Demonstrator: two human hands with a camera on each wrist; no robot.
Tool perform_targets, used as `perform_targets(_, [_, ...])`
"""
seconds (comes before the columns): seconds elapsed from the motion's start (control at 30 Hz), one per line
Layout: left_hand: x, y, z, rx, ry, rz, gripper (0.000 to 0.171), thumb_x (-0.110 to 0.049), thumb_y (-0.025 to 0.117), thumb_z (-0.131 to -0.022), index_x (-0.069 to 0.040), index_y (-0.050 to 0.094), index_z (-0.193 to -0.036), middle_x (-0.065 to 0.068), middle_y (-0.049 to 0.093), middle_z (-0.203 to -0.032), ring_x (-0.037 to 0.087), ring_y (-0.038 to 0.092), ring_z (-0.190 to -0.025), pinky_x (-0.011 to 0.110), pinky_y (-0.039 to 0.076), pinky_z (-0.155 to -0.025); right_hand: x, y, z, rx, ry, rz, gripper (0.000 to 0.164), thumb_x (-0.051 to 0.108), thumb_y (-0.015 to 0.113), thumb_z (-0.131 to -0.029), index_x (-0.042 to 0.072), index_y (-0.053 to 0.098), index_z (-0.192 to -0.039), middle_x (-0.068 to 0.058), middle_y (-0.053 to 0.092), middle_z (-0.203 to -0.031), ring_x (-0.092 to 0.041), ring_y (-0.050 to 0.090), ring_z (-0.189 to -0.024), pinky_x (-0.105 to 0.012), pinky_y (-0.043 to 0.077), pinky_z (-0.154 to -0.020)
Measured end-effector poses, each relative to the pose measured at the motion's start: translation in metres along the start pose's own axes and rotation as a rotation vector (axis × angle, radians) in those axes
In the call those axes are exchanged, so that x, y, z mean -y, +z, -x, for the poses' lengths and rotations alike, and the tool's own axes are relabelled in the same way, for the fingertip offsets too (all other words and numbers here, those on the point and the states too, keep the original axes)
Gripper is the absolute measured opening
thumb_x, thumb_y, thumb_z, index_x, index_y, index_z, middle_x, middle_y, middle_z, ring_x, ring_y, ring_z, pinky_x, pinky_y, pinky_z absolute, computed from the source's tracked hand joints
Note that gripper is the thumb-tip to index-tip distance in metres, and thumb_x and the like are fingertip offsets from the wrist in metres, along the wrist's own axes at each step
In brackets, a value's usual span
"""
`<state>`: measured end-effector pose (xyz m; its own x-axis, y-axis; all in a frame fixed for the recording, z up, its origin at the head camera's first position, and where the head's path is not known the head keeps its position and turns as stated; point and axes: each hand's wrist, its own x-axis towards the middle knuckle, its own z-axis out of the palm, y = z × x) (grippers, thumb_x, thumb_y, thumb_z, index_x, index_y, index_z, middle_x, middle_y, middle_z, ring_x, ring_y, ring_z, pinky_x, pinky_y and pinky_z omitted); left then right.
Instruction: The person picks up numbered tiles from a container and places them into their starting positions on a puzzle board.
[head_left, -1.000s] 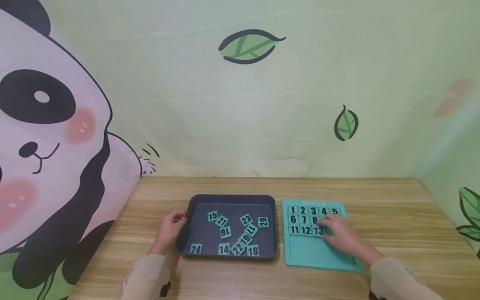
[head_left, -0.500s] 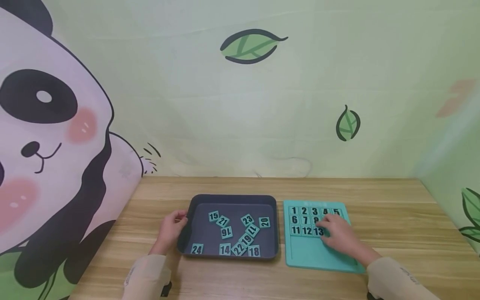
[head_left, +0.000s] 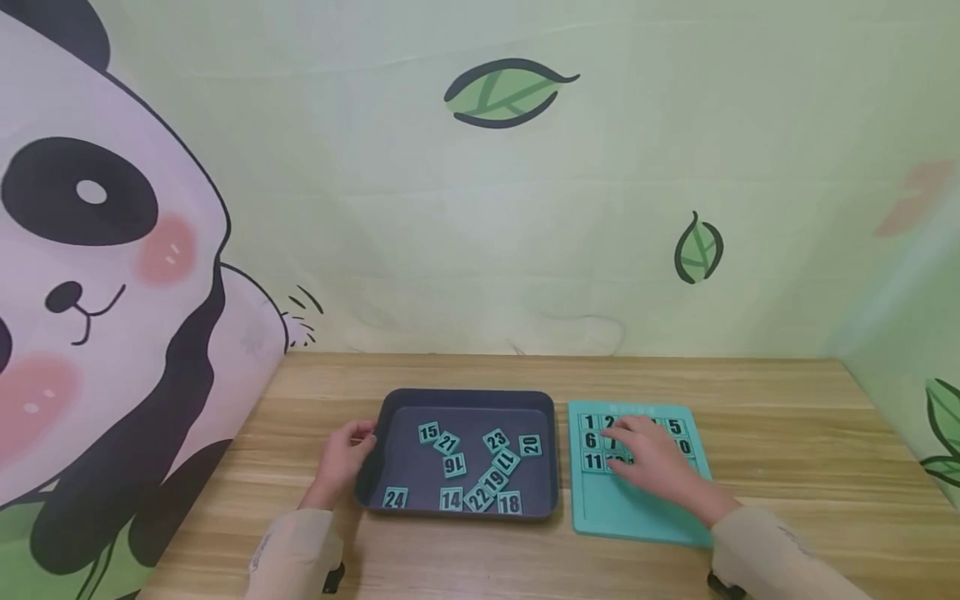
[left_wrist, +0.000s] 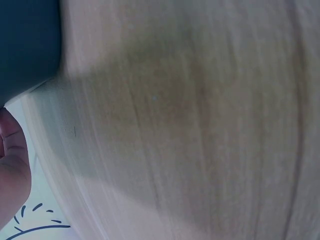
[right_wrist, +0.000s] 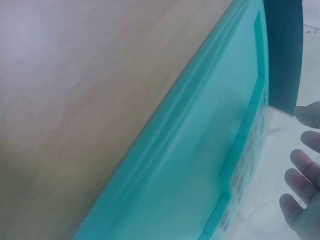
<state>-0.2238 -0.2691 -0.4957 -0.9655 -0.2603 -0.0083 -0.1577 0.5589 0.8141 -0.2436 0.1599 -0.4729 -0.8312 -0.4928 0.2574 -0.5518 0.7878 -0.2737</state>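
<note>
My left hand (head_left: pixel 347 454) holds the left rim of a dark, shallow tray (head_left: pixel 480 410), its fingers curled at the edge. Several loose teal number tiles lie inside, among them 24 (head_left: pixel 395 498), 15 (head_left: pixel 429 432) and 20 (head_left: pixel 529 445). To the tray's right lies a teal number board (head_left: pixel 618 512), its upper rows filled with tiles in order. Over those rows is my right hand (head_left: pixel 663 462), hiding part of the second and third rows. In the right wrist view the fingers of my right hand (right_wrist: pixel 305 185) are spread, with nothing between them.
Tray and board lie side by side on a wood-grain table (head_left: pixel 465 554), a narrow gap between them. Behind the table hangs a pale green backdrop (head_left: pixel 375 208) with leaf prints and a large panda (head_left: pixel 97 292) at the left.
My right hand has moved left across the board from around tile 13, uncovering tile 5 and the right end of the second row. My left hand stays at the tray's rim.
</note>
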Motion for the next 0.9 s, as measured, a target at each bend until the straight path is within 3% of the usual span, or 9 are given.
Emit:
perform_targets(0.5, [-0.002, 0.000, 0.000, 0.006, -0.015, -0.009, 0.027, -0.004, 0.051, -0.085, 0.004, 0.056, -0.110, 0.019, 0.059, -0.100, 0.029, 0.055, -0.094, 0.038, 0.048, -0.078, 0.046, 0.013, -0.033, 0.057, -0.046, -0.107, 0.032, 0.020, 0.068, -0.073, 0.013, 0.064, -0.103, -0.001, 0.058, -0.100, -0.017, 0.051, -0.093, -0.035, 0.046, -0.080])
perform_targets(0.9, [-0.002, 0.000, 0.001, 0.000, -0.019, 0.006, 0.026, -0.004, 0.052, -0.085, 0.004, 0.056, -0.109, 0.019, 0.059, -0.100, 0.028, 0.055, -0.094, 0.038, 0.048, -0.079, 0.078, 0.031, -0.048, 0.120, -0.178, -0.133, 0.031, 0.025, 0.067, -0.074, 0.013, 0.064, -0.103, -0.001, 0.056, -0.100, -0.017, 0.049, -0.092, -0.035, 0.044, -0.079])
